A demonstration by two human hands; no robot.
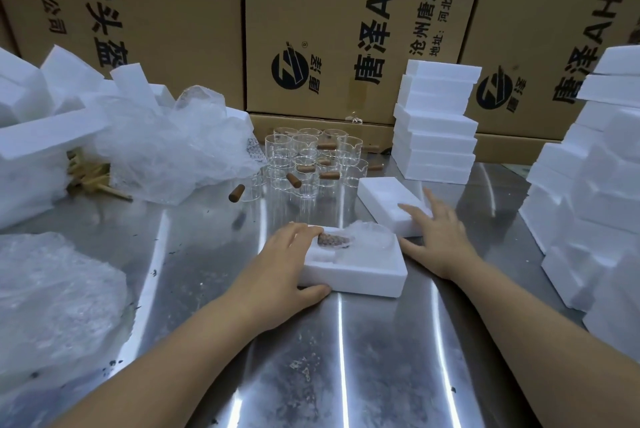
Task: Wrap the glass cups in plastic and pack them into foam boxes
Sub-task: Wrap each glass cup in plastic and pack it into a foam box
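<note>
Left hand (287, 265) grips left end of foam box (360, 277) on table (311, 358), thumb on front wall, fingers over top edge. Bubble-wrapped cup (349, 240) lies in the box, between the hands. Right hand (440, 233) rests flat on second foam piece (384, 195). Bare glass cups (304, 157) beyond both hands; foam stack (436, 130) beyond right hand.

Steel table (311, 358), scuffed and reflective. Near centre: open foam box (353, 277); second foam piece (381, 192) just behind, to right. Far centre: cluster of glass cups (304, 157). Left: loose foam blocks (34, 137), crumpled plastic (166, 150), bubble-wrap bag (52, 306). Right: stacked foam boxes (436, 130).
</note>
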